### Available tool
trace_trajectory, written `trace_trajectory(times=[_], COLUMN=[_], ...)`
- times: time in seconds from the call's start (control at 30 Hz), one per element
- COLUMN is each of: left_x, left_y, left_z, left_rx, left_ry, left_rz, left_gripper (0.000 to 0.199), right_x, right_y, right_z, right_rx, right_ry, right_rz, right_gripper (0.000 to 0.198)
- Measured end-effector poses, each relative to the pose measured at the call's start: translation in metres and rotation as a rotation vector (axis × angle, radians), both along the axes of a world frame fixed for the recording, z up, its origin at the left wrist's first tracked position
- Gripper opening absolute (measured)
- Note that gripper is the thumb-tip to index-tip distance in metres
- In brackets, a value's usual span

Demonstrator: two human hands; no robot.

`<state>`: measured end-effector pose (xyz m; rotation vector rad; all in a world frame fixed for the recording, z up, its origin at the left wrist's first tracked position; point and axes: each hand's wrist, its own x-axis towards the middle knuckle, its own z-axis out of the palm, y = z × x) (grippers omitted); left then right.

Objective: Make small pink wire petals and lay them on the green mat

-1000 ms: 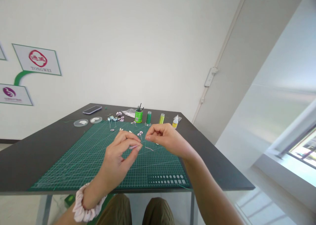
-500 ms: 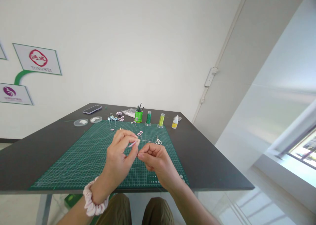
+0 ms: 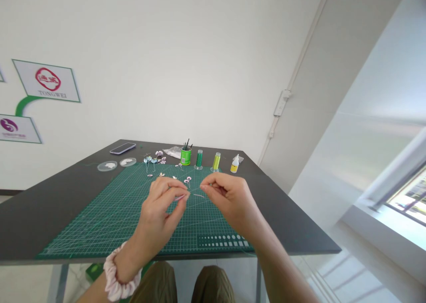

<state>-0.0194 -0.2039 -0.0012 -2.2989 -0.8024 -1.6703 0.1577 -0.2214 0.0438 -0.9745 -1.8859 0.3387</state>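
Over the green cutting mat [image 3: 109, 223], my left hand [image 3: 164, 210] pinches a small pale pink petal-like piece [image 3: 179, 198] between thumb and fingers. My right hand [image 3: 229, 196] is raised to its right, thumb and forefinger pressed together; whatever is between them is too fine to make out. A gap separates the two hands. On the mat between them lies a thin pale strip [image 3: 199, 195]. Just beyond it are small pinkish looped pieces [image 3: 187, 179] on wire. The white-handled scissors are hidden behind my right hand.
Along the back stand a green tin with tools [image 3: 186, 156], a dark green thread spool [image 3: 199, 160], a yellow-green spool [image 3: 216, 162] and a glue bottle [image 3: 234, 164]. Wire flowers [image 3: 150, 161], shallow dishes [image 3: 107, 166] and a phone [image 3: 123, 148] sit at the back left.
My right hand has moved up and away from my left hand, opening a gap and covering the scissors. My left hand keeps its pinch on the pink piece, almost in place.
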Motion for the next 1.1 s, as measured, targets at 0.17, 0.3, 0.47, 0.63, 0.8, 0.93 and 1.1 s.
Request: trace_trajectory(times=[0.17, 0.3, 0.47, 0.63, 0.8, 0.93, 1.1], left_x=[-0.001, -0.002, -0.002, 0.000, 0.002, 0.001, -0.001], left_y=[-0.004, -0.005, -0.003, 0.003, 0.007, 0.007, 0.003], left_z=[0.004, 0.006, 0.003, -0.001, -0.004, -0.004, -0.002], left_rx=[-0.146, -0.210, -0.184, -0.133, -0.011, 0.030, 0.014], left_ry=[-0.077, -0.133, -0.178, -0.153, -0.074, -0.025, 0.007], left_rz=[-0.105, -0.172, -0.161, -0.084, 0.026, 0.043, 0.015], left_gripper=[0.014, 0.015, 0.016, 0.016, 0.014, 0.013, 0.013], right_x=[0.003, -0.005, -0.023, -0.038, -0.038, -0.025, -0.007], right_y=[0.028, 0.042, 0.032, 0.009, -0.005, -0.012, -0.006], right_z=[0.003, -0.017, -0.049, -0.062, -0.057, -0.042, -0.016], right_rx=[-0.312, -0.606, -0.865, -0.899, -0.525, -0.182, -0.039], right_ry=[0.195, 0.431, 0.749, 0.925, 0.678, 0.314, 0.095], right_rz=[0.219, 0.407, 0.597, 0.600, 0.305, 0.051, -0.034], right_gripper=[0.017, 0.027, 0.031, 0.029, 0.023, 0.019, 0.018])
